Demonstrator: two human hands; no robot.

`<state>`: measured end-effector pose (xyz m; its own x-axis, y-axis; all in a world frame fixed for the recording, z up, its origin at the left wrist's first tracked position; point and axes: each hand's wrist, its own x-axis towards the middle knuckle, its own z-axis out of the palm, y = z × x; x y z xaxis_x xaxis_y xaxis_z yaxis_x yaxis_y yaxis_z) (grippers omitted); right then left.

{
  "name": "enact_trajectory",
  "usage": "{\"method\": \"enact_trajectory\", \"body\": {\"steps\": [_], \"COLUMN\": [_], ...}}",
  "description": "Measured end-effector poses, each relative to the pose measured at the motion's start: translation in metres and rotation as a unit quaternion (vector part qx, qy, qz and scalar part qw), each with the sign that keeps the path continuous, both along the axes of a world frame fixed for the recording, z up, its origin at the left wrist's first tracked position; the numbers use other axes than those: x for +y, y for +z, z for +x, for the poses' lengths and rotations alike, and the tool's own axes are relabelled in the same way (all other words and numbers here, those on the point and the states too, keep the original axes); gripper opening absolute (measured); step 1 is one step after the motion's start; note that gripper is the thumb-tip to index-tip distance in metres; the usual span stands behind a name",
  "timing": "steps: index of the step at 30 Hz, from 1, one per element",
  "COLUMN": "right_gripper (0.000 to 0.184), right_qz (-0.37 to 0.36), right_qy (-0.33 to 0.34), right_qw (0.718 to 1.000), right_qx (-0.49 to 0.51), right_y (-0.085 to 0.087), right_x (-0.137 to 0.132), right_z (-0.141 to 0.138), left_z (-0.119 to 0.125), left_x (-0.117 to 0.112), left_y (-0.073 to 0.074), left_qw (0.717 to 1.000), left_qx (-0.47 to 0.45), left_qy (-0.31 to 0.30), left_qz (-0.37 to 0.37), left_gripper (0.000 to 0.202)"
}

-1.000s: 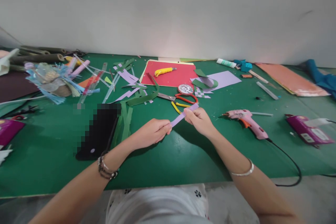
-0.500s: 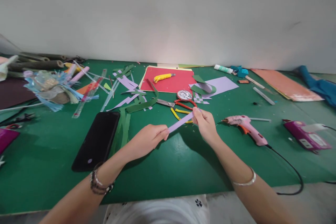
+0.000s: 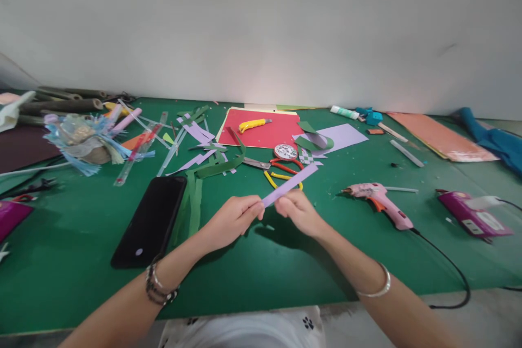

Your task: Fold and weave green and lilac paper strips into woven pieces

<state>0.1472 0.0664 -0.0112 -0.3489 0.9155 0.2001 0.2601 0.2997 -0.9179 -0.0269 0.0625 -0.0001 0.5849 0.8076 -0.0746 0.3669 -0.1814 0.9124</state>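
A narrow lilac paper strip (image 3: 299,178) slants up to the right over the green table. My left hand (image 3: 232,220) pinches its lower end between thumb and fingers. My right hand (image 3: 299,212) is closed against the strip close to the left hand, its fingertips partly hidden; the far end sticks out free beyond it. Just past the strip lie scissors (image 3: 256,162), red-handled, and yellow-handled pliers (image 3: 271,179). A black phone (image 3: 150,223) rests beside my left forearm, with green paper strips (image 3: 194,201) next to it.
A yellow cutter (image 3: 253,125) lies on red paper (image 3: 265,138). At right are a pink glue gun (image 3: 381,198) with a cord and a purple box (image 3: 473,213). Lilac and green scraps (image 3: 199,130), a clear ruler (image 3: 141,149) and bamboo pieces (image 3: 73,104) occupy the left and back.
My right hand has moved down and left along the strip, from its far end to near my left hand. The left hand keeps its hold.
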Motion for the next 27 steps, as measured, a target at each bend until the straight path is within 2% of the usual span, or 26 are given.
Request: {"method": "enact_trajectory", "body": {"steps": [2, 5, 7, 10, 13, 17, 20, 24, 27], "right_gripper": [0.05, 0.044, 0.042, 0.039, 0.039, 0.036, 0.034, 0.038, 0.038], "right_qz": [0.003, 0.0, -0.01, -0.031, -0.048, -0.042, -0.022, 0.003, 0.007], "right_qy": [0.053, 0.082, 0.08, 0.07, 0.069, 0.082, 0.084, 0.054, 0.044], "right_qw": [0.998, 0.995, 0.993, 0.991, 0.992, 0.995, 0.994, 0.995, 0.995], "right_qx": [-0.022, -0.057, -0.082, -0.109, -0.089, -0.045, -0.058, -0.081, -0.093], "right_y": [-0.003, -0.004, -0.004, -0.001, 0.003, 0.006, 0.004, -0.002, -0.005], "right_x": [-0.004, -0.008, -0.009, -0.007, -0.003, 0.003, 0.003, -0.003, -0.006], "right_z": [-0.006, -0.01, -0.009, -0.005, 0.001, 0.008, 0.006, -0.004, -0.008], "left_z": [0.003, 0.006, 0.006, 0.004, 0.003, 0.001, 0.0, 0.0, 0.0], "left_x": [-0.002, -0.004, -0.003, -0.001, 0.001, 0.002, 0.003, 0.004, 0.005], "left_y": [-0.003, -0.007, -0.008, -0.008, -0.007, -0.005, -0.003, -0.002, -0.005], "left_qw": [1.0, 1.0, 0.999, 0.995, 0.988, 0.989, 0.993, 0.991, 0.988], "left_qx": [-0.001, 0.012, 0.03, 0.067, 0.093, 0.095, 0.088, 0.091, 0.101], "left_qy": [-0.008, -0.02, -0.024, -0.03, -0.046, -0.055, -0.048, -0.016, -0.021], "left_qz": [-0.004, -0.009, 0.008, 0.073, 0.114, 0.097, 0.068, 0.096, 0.118], "left_gripper": [0.028, 0.028, 0.028, 0.03, 0.031, 0.031, 0.031, 0.022, 0.021]}}
